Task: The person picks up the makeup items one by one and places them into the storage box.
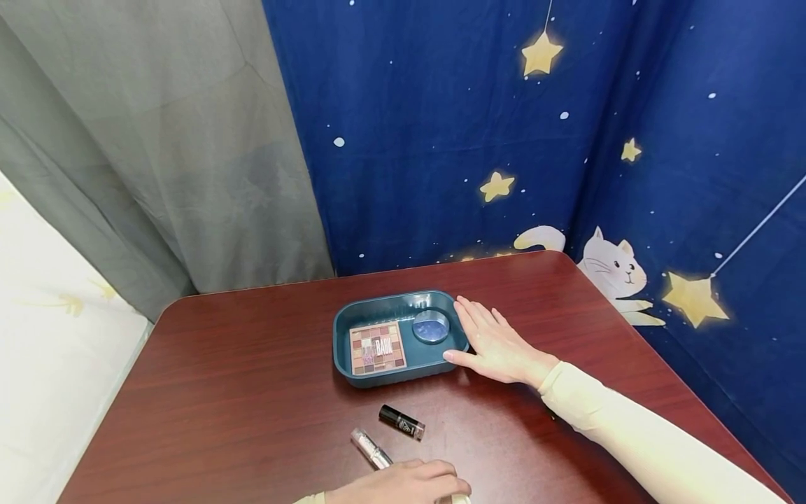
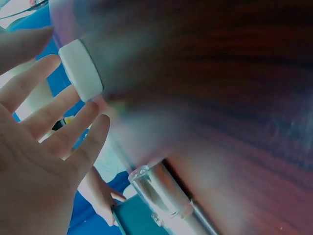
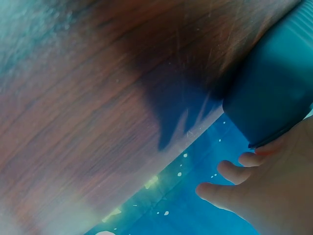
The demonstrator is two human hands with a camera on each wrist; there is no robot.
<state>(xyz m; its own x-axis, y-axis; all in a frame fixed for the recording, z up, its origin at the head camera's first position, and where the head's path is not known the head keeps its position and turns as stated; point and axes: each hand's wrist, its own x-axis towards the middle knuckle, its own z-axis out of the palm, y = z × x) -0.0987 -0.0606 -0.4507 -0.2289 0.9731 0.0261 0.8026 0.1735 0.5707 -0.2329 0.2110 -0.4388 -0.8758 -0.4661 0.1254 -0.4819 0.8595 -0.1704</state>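
My left hand (image 1: 403,483) is at the table's near edge, its fingertips at a small white rounded item (image 2: 80,70); in the left wrist view the fingers are nearly straight. Beside that hand lies a silver cosmetic tube (image 1: 371,448), with a black lipstick tube (image 1: 401,422) just beyond it. My right hand (image 1: 497,343) rests against the right end of a dark teal tray (image 1: 371,381), fingers extended along its side and thumb at the rim. Inside the tray are an eyeshadow palette (image 1: 378,348) on the left and a round compact (image 1: 431,327) on the right.
The reddish-brown wooden table (image 1: 239,392) ends at a rounded far edge. Behind it hang a grey curtain (image 1: 189,140) and a blue curtain (image 1: 428,140) with stars and a white cat. My right sleeve (image 1: 636,427) crosses the table's right side.
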